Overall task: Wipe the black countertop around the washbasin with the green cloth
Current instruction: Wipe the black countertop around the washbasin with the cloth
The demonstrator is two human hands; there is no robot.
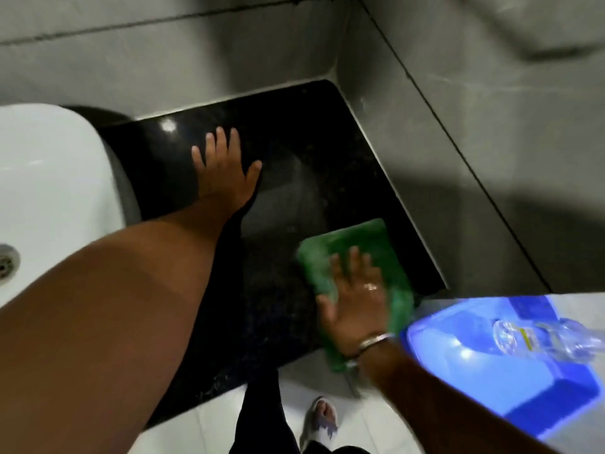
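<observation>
The black countertop fills the corner to the right of the white washbasin. My left hand lies flat on it with fingers spread, holding nothing, near the basin's side. My right hand presses palm-down, fingers apart, on the green cloth, which lies flat at the counter's near right edge, partly hanging over the front. A bangle circles my right wrist. Wet smears show on the counter between the two hands.
Grey tiled walls close the counter at the back and right. A blue plastic tub with a clear bottle on it stands lower right. White floor tiles and my sandalled foot lie below the counter edge.
</observation>
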